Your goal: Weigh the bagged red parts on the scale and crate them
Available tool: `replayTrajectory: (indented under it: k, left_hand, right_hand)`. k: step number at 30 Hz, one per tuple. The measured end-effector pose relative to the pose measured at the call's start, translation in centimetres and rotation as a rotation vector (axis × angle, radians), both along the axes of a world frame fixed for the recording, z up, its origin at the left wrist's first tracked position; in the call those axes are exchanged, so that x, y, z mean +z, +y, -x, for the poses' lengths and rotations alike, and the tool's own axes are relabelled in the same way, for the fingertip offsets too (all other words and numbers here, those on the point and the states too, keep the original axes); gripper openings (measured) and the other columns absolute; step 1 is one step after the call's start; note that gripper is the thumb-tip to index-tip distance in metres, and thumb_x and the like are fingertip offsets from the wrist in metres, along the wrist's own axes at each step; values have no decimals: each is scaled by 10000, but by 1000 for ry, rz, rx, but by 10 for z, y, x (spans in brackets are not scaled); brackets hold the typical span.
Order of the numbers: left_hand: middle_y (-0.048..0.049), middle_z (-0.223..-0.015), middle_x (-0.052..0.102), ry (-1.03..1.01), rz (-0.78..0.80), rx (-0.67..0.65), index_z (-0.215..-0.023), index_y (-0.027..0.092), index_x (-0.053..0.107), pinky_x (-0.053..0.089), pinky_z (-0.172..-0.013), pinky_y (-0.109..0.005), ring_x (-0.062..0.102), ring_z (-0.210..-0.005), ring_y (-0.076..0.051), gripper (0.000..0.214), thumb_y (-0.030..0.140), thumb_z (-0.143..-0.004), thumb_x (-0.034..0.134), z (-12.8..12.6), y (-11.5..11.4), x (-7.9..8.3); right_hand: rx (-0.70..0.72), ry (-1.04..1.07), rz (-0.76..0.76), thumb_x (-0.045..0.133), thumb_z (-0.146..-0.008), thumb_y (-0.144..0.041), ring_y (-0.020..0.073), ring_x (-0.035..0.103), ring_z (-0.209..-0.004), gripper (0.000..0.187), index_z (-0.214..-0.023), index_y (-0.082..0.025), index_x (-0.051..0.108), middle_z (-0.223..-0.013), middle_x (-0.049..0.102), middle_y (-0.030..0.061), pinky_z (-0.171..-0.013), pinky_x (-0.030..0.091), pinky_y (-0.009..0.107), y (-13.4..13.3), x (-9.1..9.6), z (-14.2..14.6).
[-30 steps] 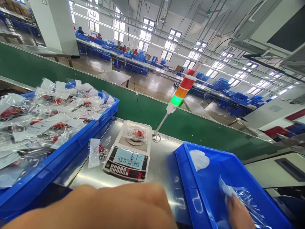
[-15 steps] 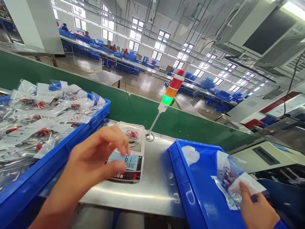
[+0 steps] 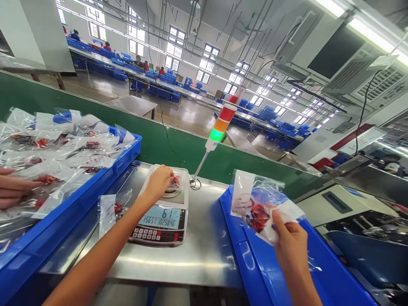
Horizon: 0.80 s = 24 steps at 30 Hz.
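Both hands have shifted since a moment ago. The left hand has moved from above the readout to the pan of a digital bench scale, its fingers bunched together on a clear bag lying there. The right hand has lifted a second clear bag, with something red inside, above a blue plastic tray, thumb and fingers pinched on its lower corner. A third clear bag lies on the steel bench left of the scale, just beside another blue tray, which is heaped with too many overlapping bags to count. Another person's hand rests at that tray's left end. One stack light rises behind the scale, and a strip of steel separates the scale from the right tray.
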<state>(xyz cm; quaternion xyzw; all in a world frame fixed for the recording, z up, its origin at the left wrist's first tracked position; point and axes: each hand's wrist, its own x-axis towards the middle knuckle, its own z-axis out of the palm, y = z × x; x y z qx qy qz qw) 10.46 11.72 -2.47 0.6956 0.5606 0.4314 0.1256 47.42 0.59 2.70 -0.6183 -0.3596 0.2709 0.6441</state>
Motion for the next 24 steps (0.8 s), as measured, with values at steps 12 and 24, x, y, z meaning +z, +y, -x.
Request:
replayTrajectory:
  k: [12, 24]
  left_hand:
    - [-47, -893, 755, -603, -236, 443, -827, 197, 737, 612, -909, -375, 725, -903, -248, 191, 379, -769, 747, 89, -66, 61]
    - [-57, -1313, 687, -11, -347, 759, -1111, 273, 717, 321, -1189, -659, 450, -1455, -360, 372, 540, -942, 522, 178, -96, 51]
  right_hand:
    - [883, -935, -286, 439, -1000, -585, 258, 730, -887, 511, -936, -234, 804, -929, 809, 74, -844, 577, 373, 114, 24, 163]
    - [663, -520, 46, 677, -833, -726, 219, 697, -721, 659, -1177, -176, 791, -963, 812, 61, -602, 543, 298, 79, 35, 79]
